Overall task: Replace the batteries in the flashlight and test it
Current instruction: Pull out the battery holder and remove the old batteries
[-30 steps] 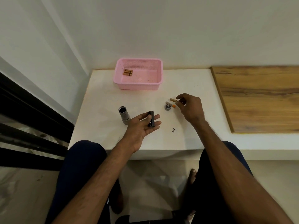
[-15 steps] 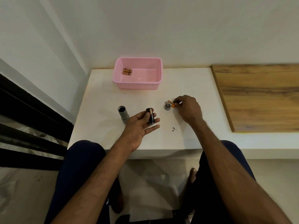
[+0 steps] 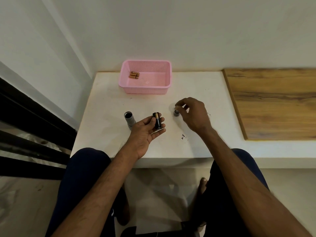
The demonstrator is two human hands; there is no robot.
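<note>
My left hand [image 3: 145, 134] lies palm up over the white table [image 3: 102, 106], fingers closed on a black battery holder [image 3: 157, 122] with a copper-topped battery in it. The grey flashlight body [image 3: 129, 119] stands just left of that hand, its open end up. The small round end cap [image 3: 176, 113] rests on the table to the right. My right hand [image 3: 194, 113] hovers over the cap with fingers curled and thumb and forefinger close together. No orange battery shows in it; the fingertips are blurred.
A pink basket [image 3: 145, 90] at the back of the table holds a few copper batteries [image 3: 134, 75]. A wooden board [image 3: 273, 103] covers the right side. Small black marks [image 3: 183, 136] dot the table near the front edge. A wall lies behind and left.
My right hand carried an orange battery down to the end cap, and that battery is now out of sight. My left hand lifted the black holder slightly and turned it more upright.
</note>
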